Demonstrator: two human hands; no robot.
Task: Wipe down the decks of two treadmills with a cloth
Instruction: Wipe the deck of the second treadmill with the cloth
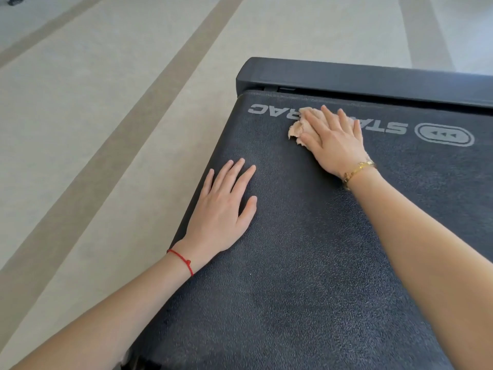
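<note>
Already at the far end of a treadmill deck point(306, 236), a person presses a beige cloth point(300, 126) flat under the right hand point(336, 141), fingers point(314, 121) spread wide across it rather than gripping. The left hand point(224, 209) lies palm-down, fingers splayed and holding nothing, near the deck's left edge. The belt could creep under that braced weight, and the loosely pinned cloth may bunch or slide free. Just beyond the right fingers runs the black end cap point(373, 78), with a dark gap where a cloth corner could snag. Pale striped floor point(106, 129) lies left of the left fingers. No second treadmill shows. Nothing blocks the sweep.
</note>
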